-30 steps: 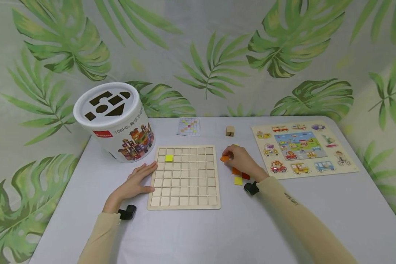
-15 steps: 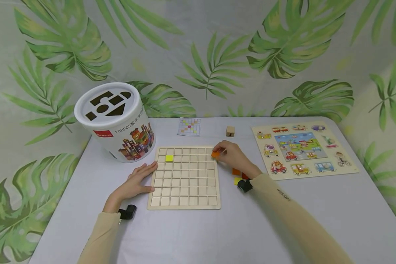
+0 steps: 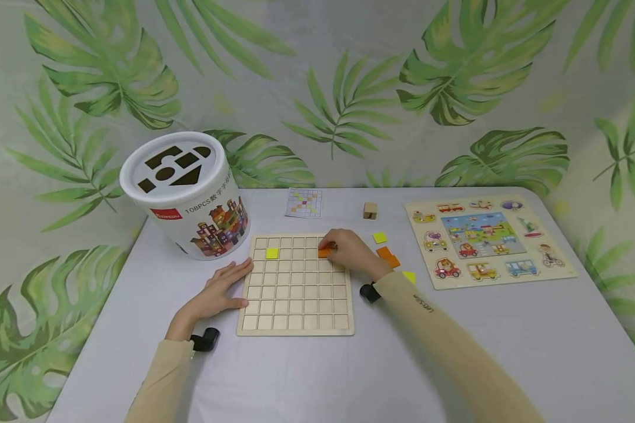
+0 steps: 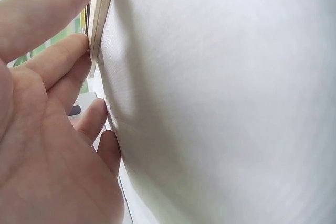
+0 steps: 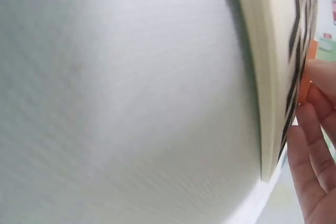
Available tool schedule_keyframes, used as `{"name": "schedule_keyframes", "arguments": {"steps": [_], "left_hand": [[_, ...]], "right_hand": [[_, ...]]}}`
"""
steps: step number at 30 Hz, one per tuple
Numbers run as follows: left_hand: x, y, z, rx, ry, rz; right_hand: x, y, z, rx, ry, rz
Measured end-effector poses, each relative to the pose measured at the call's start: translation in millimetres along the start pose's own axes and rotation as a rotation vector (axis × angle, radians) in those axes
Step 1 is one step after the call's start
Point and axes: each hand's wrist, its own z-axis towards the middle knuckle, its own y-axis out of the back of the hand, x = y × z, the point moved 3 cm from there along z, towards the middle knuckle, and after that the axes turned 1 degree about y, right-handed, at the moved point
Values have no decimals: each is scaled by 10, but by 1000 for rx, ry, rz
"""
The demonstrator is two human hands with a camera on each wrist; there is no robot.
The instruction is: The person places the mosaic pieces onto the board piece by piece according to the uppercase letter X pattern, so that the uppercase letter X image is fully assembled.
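A square wooden grid board (image 3: 296, 291) lies in the middle of the table, with a yellow tile (image 3: 272, 253) in its second row near the left. My left hand (image 3: 217, 296) rests at the board's left edge, fingers straight; in the left wrist view its fingertips (image 4: 79, 43) touch the board's side. Over the upper right of the grid, my right hand (image 3: 349, 251) pinches an orange tile (image 3: 324, 253) between thumb and fingers. The right wrist view shows that tile's orange edge (image 5: 312, 51) close over the grid.
Right of the board lie loose tiles: a yellow one (image 3: 379, 237), orange ones (image 3: 391, 261) and another yellow one (image 3: 410, 277) partly behind the sleeve. Behind stand a pattern card (image 3: 304, 203) and a wooden cube (image 3: 370, 211). A white bucket (image 3: 190, 200) is back left, a picture puzzle (image 3: 487, 238) right.
My right hand has carried the orange tile left from the loose pile onto the upper right of the grid, uncovering several loose tiles. My left hand has stayed in place.
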Motion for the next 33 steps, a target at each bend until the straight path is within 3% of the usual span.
{"name": "schedule_keyframes", "arguments": {"steps": [9,13,18,22,28,33], "left_hand": [[0,-1,-9,-5,4,-10],[-4,-1,-13,-6,3,-15],[-8,-2,-17,-1,-1,-17],[-15,2,-18,0,-3,-15],[-12,6,-11,2,-4,-10],[0,4,-2,3,-9,-7]], "right_hand": [[60,-33,-1,28,43,-114],[4,17,-56,-5,35,-50],[-221,270,-204,-115,-15,120],[-493,533,-358,-177,-74,128],[-864,720,-518,-160,-188,109],[-978,735,-538,-129,-188,92]]}}
